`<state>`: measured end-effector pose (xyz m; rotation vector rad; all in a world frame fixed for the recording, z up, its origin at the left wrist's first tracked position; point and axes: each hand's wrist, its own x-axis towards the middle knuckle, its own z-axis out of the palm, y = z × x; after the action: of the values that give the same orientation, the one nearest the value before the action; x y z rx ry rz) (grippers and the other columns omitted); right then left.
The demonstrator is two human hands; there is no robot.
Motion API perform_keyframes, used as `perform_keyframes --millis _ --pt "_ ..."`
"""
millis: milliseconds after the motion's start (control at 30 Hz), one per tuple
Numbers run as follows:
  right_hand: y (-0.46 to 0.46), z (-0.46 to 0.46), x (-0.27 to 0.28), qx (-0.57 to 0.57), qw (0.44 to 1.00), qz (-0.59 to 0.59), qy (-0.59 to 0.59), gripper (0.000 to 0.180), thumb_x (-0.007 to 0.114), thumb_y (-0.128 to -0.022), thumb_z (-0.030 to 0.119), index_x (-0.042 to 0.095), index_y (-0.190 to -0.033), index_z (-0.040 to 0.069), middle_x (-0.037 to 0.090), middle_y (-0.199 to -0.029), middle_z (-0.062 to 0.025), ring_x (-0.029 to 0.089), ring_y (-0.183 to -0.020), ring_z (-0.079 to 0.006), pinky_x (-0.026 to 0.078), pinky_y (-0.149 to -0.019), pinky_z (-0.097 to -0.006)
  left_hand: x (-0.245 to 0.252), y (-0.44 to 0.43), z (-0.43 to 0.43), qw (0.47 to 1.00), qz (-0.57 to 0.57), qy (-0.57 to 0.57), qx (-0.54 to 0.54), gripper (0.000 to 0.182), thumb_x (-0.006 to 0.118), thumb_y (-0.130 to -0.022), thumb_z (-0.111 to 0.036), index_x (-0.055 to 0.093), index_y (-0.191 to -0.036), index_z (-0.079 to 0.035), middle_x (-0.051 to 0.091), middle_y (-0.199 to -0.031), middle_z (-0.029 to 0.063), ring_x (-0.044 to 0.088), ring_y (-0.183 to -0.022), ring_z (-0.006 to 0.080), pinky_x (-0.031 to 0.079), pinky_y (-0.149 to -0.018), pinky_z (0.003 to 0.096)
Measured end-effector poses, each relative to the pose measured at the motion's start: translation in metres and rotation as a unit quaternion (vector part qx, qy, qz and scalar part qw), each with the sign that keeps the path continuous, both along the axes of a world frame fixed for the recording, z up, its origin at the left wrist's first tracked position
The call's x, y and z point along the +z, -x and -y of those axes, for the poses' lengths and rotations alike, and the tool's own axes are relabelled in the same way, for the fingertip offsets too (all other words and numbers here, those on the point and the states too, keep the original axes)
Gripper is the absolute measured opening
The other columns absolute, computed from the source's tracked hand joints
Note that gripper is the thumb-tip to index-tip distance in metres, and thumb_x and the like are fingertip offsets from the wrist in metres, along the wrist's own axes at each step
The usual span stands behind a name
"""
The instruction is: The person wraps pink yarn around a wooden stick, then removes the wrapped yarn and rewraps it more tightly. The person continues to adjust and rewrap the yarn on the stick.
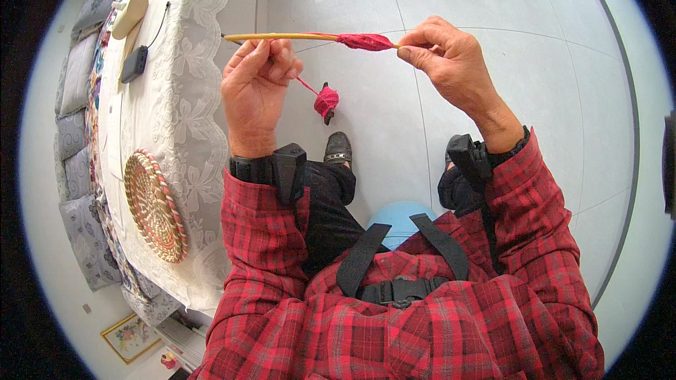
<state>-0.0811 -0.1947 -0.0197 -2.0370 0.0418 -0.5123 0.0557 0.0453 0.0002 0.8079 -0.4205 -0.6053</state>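
A thin, light-brown stick (285, 37) is held nearly level in front of me. Red yarn (364, 41) is wound thickly around its right part, and a strand runs along the stick to the left. My right hand (449, 60) pinches the bare right tip between thumb and fingers. Near the other end, my left hand (259, 76) has its thumb and fingertips against the stick, the other fingers curled under it. From these fingers a straight red strand leads down to a ball of red yarn (326, 101) wound on a dark piece. Whether that ball hangs or rests on the floor, I cannot tell.
To the left stands a table with a white lace cloth (198, 95). On it are a woven coiled basket (156, 206), a black box-shaped device (134, 64) with a cable, and a cream-coloured object (130, 16). A light-blue seat (401, 216) shows between my legs, above pale floor tiles (491, 169).
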Motion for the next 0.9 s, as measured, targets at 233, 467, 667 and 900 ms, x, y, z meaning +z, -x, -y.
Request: perform_keyframes --millis 233,467,667,900 --pt "0.004 -0.005 0.007 0.043 0.993 -0.085 -0.063 0.014 0.071 -0.086 0.009 0.064 -0.097 0.002 0.064 -0.073 -0.0013 0.059 -0.066 -0.0071 0.047 -0.057 -0.0191 0.006 0.006 0.001 0.998 0.021 0.051 -0.026 0.021 0.050 -0.091 -0.007 0.063 -0.099 0.007 0.058 -0.084 0.0119 0.037 -0.064 0.0136 0.032 -0.061 0.0313" --pt "0.006 -0.008 0.023 0.001 0.978 0.044 -0.202 0.020 0.064 -0.093 0.018 0.065 -0.101 0.000 0.056 -0.068 0.0021 0.046 -0.060 -0.0035 0.037 -0.053 -0.0184 0.010 0.022 0.013 0.975 0.096 -0.200 0.029 0.022 0.054 -0.096 -0.013 0.066 -0.094 0.005 0.062 -0.074 0.0073 0.052 -0.062 0.0111 0.042 -0.059 0.0239" --pt "0.002 0.001 0.025 0.081 0.861 0.132 -0.485 0.028 0.046 -0.102 0.021 0.064 -0.110 0.000 0.055 -0.079 -0.0018 0.043 -0.067 -0.0107 0.037 -0.065 -0.0248 0.005 0.044 0.034 0.911 0.159 -0.369 -0.096 0.022 0.058 -0.094 -0.017 0.067 -0.086 0.001 0.063 -0.072 0.0038 0.050 -0.059 0.0073 0.039 -0.054 0.0222" --pt "-0.005 0.001 0.014 0.029 0.789 0.122 -0.602 0.016 0.057 -0.097 0.014 0.061 -0.100 -0.002 0.059 -0.077 -0.0058 0.053 -0.068 -0.0137 0.046 -0.067 -0.0308 -0.020 0.076 0.064 0.841 0.213 -0.437 -0.235 0.021 0.062 -0.091 -0.015 0.066 -0.078 0.000 0.057 -0.068 0.0004 0.050 -0.061 0.0082 0.041 -0.056 0.0247"
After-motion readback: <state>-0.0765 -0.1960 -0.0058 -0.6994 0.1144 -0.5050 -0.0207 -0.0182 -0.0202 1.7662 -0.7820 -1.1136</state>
